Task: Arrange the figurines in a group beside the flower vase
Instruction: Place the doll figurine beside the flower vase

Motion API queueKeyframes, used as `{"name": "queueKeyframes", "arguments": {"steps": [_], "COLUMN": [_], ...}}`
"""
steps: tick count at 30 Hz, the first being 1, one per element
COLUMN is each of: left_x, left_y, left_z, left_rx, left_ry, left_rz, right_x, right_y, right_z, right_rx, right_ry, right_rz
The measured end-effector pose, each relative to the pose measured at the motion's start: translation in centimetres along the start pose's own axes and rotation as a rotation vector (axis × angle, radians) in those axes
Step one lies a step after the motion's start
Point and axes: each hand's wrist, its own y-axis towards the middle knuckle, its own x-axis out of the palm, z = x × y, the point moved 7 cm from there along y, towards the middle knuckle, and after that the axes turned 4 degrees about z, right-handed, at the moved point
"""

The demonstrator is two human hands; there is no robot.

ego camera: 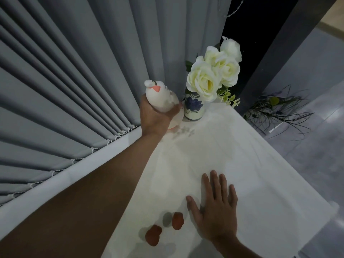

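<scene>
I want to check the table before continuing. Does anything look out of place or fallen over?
Nothing looks spilled or broken. The vase stands upright. The left hand holds a white bird figurine right beside it. Two small brown figurines sit far from the vase, near the flat right hand, not yet grouped.

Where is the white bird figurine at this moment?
In the head view, the white bird figurine is at the table's far corner, gripped by the left hand, just left of the flower vase, near the curtain.

A home room: grey pleated curtains [65, 81], a white-clothed table [251, 164], a flower vase [193, 108].
</scene>
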Motion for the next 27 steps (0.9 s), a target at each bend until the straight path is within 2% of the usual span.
{"name": "queueKeyframes", "arguments": {"steps": [6,12,17,22,27], "left_x": [0.3,0.0,0.2,0.0,0.0], "left_y": [-0.2,-1.0,-0.9,-1.5,-1.3], "left_z": [0.6,1.5,1.1,1.3,1.6], "left_rx": [-0.049,0.001,0.036,0.053,0.084], "left_ry": [0.013,0.122,0.059,0.182,0.251], "left_rz": [-0.097,0.059,-0.026,0.008,-0.031], "right_x": [-0.1,-0.2,-0.2,-0.1,0.0], "right_y": [0.0,0.1,0.0,0.0,0.0], "right_z": [0.0,-0.1,-0.1,0.0,0.0], "right_rx": [-0.003,0.007,0.007,0.004,0.005], "right_ry": [0.003,0.008,0.009,0.013,0.012], "right_rz": [0.003,0.000,0.005,0.004,-0.004]}}
